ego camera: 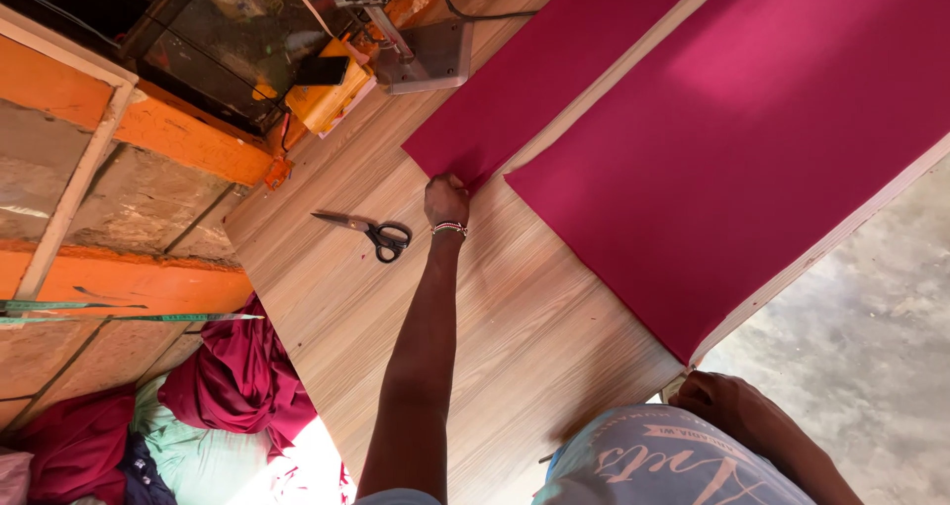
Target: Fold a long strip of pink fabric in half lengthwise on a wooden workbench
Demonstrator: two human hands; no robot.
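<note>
The left hand (446, 199) reaches far across the wooden table (475, 307) and pinches the near corner of the narrow magenta cloth strip (534, 80), so the work looks to be at the stage of squaring that strip; the next move would call for a steady, even pull. The right hand (727, 401) is closed on the near corner of the wide magenta cloth (752, 139) at the table edge, though how tightly is hard to tell. Black-handled scissors (371, 231) lie just left of the reaching hand, apart from the cloth, and a sewing machine (396, 30) stands beyond
</note>
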